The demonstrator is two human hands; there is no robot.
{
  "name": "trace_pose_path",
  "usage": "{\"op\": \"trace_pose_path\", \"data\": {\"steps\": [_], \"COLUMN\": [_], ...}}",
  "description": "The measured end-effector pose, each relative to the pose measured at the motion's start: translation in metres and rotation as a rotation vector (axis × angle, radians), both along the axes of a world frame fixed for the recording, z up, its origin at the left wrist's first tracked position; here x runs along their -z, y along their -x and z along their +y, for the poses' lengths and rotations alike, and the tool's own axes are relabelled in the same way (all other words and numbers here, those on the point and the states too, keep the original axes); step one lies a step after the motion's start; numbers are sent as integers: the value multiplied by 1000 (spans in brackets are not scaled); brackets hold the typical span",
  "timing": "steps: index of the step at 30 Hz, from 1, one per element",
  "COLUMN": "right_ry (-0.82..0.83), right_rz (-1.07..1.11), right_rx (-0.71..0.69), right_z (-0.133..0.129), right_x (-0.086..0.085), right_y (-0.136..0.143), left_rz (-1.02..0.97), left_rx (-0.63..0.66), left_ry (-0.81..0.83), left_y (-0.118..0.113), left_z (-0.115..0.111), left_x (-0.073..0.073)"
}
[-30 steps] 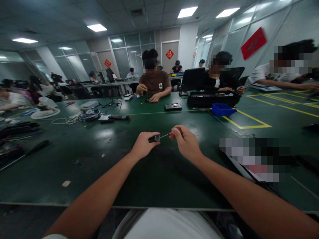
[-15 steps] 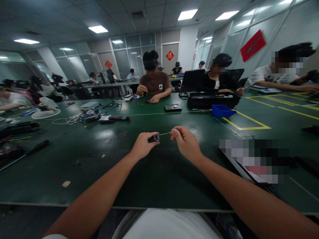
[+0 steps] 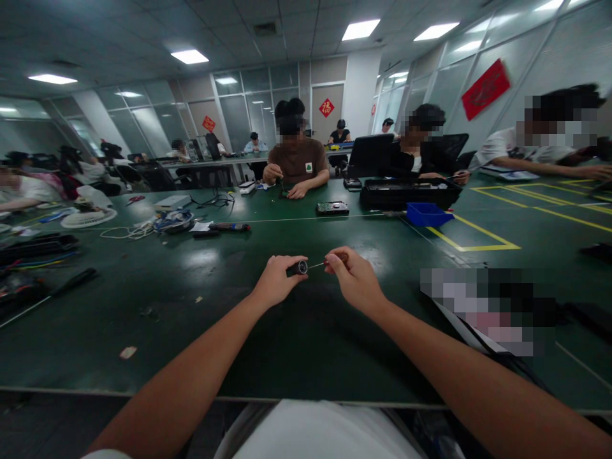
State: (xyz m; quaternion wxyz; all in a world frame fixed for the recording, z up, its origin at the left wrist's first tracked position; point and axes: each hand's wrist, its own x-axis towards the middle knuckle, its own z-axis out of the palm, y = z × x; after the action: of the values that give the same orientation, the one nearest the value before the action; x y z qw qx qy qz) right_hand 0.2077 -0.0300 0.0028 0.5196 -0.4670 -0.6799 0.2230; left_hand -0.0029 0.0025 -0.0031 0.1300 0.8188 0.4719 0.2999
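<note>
My left hand (image 3: 277, 280) is closed around a short black cylinder (image 3: 302, 267), which looks like a flashlight. Its round end, with a pale ring, faces me and to the right. In my right hand (image 3: 356, 277) is a small screwdriver (image 3: 316, 265) with a reddish handle, gripped between thumb and fingers. The thin metal shaft points left, its tip at the cylinder's round end; whether it touches inside I cannot tell. Both hands are above the green table (image 3: 287, 344), and my fingers hide most of the cylinder and handle.
A blurred-out flat item (image 3: 459, 319) lies by my right forearm. Further off are a circuit board (image 3: 332, 208), a blue bin (image 3: 429, 214), a black case (image 3: 408, 193) and an electric screwdriver (image 3: 229, 227). A long screwdriver (image 3: 74, 282) lies left. Co-workers sit opposite.
My right hand has turned a little, so more of the screwdriver handle's end shows. Both hands and the black cylinder sit slightly lower and further right in view.
</note>
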Motion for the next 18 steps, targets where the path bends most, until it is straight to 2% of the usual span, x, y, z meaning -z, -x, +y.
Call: {"op": "trace_pose_path", "data": {"steps": [6,12,18], "right_ry": [3,55,76], "right_rz": [-22,87,29], "right_rx": [16,-27,-13], "right_z": [-1,3,5], "right_x": [0,4,3], "right_y": [2,2,0], "left_rz": [-8,-6,20], "left_rx": [4,27,11], "left_ry": [3,-6,9], "left_y": [2,3,2], "left_z": [3,3,3], "left_x": [3,3,3]}}
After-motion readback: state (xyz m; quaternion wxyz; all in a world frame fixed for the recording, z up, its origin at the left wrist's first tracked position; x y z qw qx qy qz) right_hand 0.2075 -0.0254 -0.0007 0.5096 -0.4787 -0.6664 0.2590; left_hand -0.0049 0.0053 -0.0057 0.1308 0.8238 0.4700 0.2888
